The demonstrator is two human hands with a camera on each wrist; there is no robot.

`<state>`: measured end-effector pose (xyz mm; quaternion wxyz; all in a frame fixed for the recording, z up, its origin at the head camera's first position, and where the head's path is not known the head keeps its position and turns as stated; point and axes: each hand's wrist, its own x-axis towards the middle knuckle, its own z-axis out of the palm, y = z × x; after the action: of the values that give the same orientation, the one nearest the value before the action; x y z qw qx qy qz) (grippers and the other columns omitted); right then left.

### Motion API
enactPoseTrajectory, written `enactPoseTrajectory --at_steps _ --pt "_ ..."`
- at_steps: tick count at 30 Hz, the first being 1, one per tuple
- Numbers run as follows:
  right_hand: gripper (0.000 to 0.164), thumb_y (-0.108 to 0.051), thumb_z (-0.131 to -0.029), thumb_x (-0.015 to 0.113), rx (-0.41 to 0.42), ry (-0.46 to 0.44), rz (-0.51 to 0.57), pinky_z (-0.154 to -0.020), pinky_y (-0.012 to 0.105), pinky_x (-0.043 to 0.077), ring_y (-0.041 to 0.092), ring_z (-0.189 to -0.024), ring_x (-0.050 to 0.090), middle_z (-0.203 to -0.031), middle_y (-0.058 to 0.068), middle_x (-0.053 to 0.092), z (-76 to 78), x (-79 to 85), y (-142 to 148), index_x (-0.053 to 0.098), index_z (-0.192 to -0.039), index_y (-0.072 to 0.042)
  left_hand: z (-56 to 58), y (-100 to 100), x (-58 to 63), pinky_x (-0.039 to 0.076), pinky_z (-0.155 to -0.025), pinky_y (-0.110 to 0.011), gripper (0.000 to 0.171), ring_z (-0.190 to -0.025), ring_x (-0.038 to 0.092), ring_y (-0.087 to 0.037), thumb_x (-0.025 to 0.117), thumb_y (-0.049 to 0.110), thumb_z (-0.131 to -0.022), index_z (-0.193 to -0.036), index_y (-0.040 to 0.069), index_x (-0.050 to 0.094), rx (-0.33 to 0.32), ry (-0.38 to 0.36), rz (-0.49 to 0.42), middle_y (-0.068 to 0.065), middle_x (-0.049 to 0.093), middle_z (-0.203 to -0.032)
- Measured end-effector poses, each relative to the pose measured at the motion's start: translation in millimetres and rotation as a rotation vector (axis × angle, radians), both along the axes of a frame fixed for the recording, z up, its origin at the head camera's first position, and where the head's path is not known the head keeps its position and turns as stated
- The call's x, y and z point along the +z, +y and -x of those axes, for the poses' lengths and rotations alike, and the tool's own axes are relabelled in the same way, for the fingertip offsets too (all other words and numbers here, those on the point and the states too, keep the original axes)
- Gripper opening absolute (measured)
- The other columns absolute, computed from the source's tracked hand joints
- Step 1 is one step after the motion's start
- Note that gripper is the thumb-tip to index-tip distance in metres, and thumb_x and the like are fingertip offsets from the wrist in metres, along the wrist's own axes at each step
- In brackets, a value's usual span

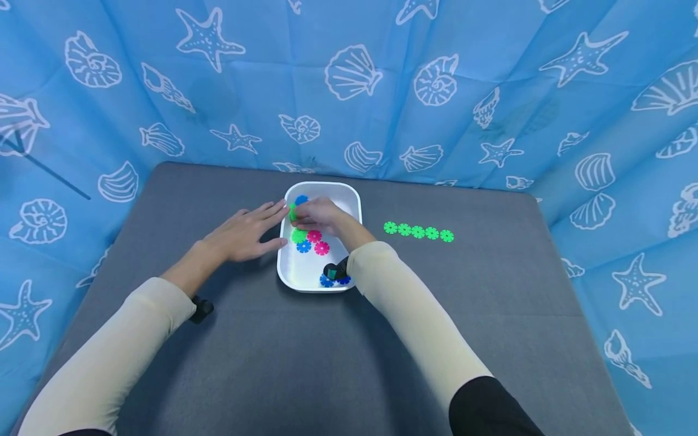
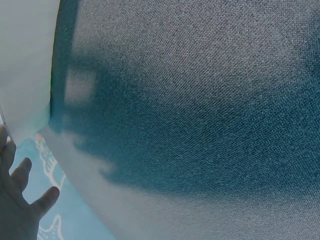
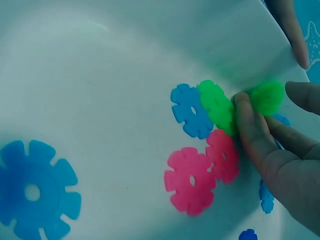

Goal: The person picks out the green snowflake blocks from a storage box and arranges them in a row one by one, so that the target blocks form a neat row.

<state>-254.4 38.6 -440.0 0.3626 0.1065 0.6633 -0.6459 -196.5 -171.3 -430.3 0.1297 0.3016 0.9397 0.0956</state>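
Observation:
A white tray [image 1: 351,197] holds flower-shaped plastic discs with notched edges. My right hand [image 1: 323,217] reaches down into its left side. In the right wrist view, the fingertips of that hand close around a green disc [image 3: 267,98]. Right beside the fingers lie another green disc [image 3: 216,105], a light blue disc [image 3: 187,117] and two pink discs, one of them a pink disc [image 3: 181,172] lying flat. My left hand [image 1: 245,233] is spread with straight fingers, its fingertips at the tray's left rim. The left wrist view shows its fingers [image 2: 45,201] spread and holding nothing.
Right of the tray, several green discs [image 1: 417,232] form a row on the grey tabletop [image 1: 491,284]. Blue discs [image 1: 326,280] lie at the tray's near end, partly under the right wrist. A blue curtain [image 1: 382,127] with shell prints hangs behind the table.

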Motion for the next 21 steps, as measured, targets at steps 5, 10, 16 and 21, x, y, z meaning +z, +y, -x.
enactPoseTrajectory --at_steps 5,10,16,21 --pt "0.026 -0.014 -0.098 0.064 -0.005 -0.008 0.013 -0.093 0.032 0.054 0.025 -0.101 0.069 -0.105 0.015 0.069 -0.4 -2.5 -2.9 0.065 -0.117 0.004 0.8 -0.2 -0.1 0.023 -0.111 -0.068 0.08 -0.151 0.016 -0.036 0.049 0.054 -0.099 -0.161 0.015 0.017 -0.008 -0.006 0.003 -0.012 0.017 -0.165" --pt "0.027 -0.014 -0.096 0.067 -0.018 0.009 -0.029 -0.09 0.031 0.055 0.022 -0.097 0.07 -0.1 0.013 0.07 -0.1 -4.4 -5.8 0.066 -0.117 0.004 1.2 -0.3 0.4 0.023 -0.111 -0.068 0.08 -0.151 0.016 -0.037 0.049 0.054 -0.1 -0.161 0.015 0.017 -0.009 -0.01 0.005 -0.012 0.016 -0.165" --pt "0.02 -0.013 -0.098 0.065 -0.069 0.002 -0.096 -0.085 0.03 0.057 0.023 -0.091 0.072 -0.097 0.015 0.072 0.1 -5.1 -9.4 0.067 -0.108 0.003 1.1 -0.9 1.1 0.022 -0.112 -0.068 0.079 -0.151 0.015 -0.036 0.047 0.056 -0.1 -0.161 0.015 0.016 -0.015 -0.013 0.01 -0.012 0.016 -0.165" --pt "0.019 -0.011 -0.101 0.057 -0.096 -0.027 -0.087 -0.087 0.032 0.056 0.026 -0.094 0.072 -0.097 0.018 0.07 0.3 2.7 -1.8 0.061 -0.112 0.005 0.3 0.7 2.3 0.021 -0.112 -0.068 0.079 -0.151 0.015 -0.037 0.047 0.055 -0.1 -0.161 0.015 0.018 -0.012 -0.013 0.012 -0.012 0.017 -0.165"
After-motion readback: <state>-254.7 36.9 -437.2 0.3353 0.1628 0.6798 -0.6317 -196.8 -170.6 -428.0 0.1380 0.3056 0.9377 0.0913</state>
